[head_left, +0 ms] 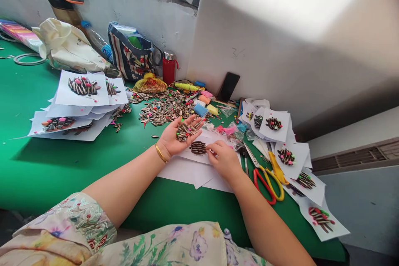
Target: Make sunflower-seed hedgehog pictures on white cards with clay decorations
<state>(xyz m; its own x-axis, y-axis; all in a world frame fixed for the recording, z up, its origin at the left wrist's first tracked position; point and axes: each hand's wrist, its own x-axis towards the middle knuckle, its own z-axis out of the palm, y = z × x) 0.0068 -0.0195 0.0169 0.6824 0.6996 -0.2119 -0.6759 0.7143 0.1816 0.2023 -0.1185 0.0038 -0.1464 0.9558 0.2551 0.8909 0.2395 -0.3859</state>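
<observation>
My left hand, palm up and fingers slightly spread, carries a small heap of striped sunflower seeds with a few coloured bits among them. Below it lies a white paper sheet bearing a seed figure, an oval of seeds set side by side on a dark base. My right hand is at the right end of this figure, thumb and fingertips pinched together. Whatever sits between those fingertips is too small to make out. More white sheets lie underneath.
Loose seeds spread behind my hands, near coloured clay packets. Scissors and a yellow cutter lie at right. Finished sheets are stacked left and right. A phone and red bottle stand near the wall.
</observation>
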